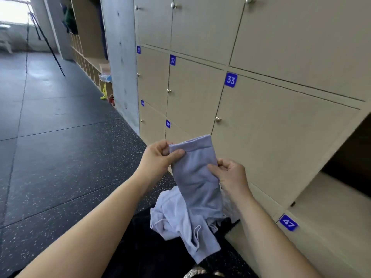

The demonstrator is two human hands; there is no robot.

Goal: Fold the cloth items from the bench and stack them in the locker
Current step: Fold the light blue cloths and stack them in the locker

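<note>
Reaching forward with both bare forearms, low before a wall of beige lockers. Pinching the top left corner of a lavender cloth (195,177) with the left hand (158,157), with the thumb laid flat across the near face just under the hem, the fingers curled in behind it and the wrist bent slightly inward. Gripping the right edge of the same cloth a little lower with the right hand (230,174), with the thumb pointing left onto the fabric, the knuckles curled tight and the back of the hand toward the camera. Holding the cloth upright between the two hands, hem uppermost, with the lower part hanging into a crumpled heap (172,219) of the same pale fabric lying over something dark; cannot tell whether one piece or several. To the right, beside the right forearm, an open locker (331,199) with a pale shelf, above a blue tag (288,222) marked 47. To the left, a dark speckled floor (60,157).
</note>
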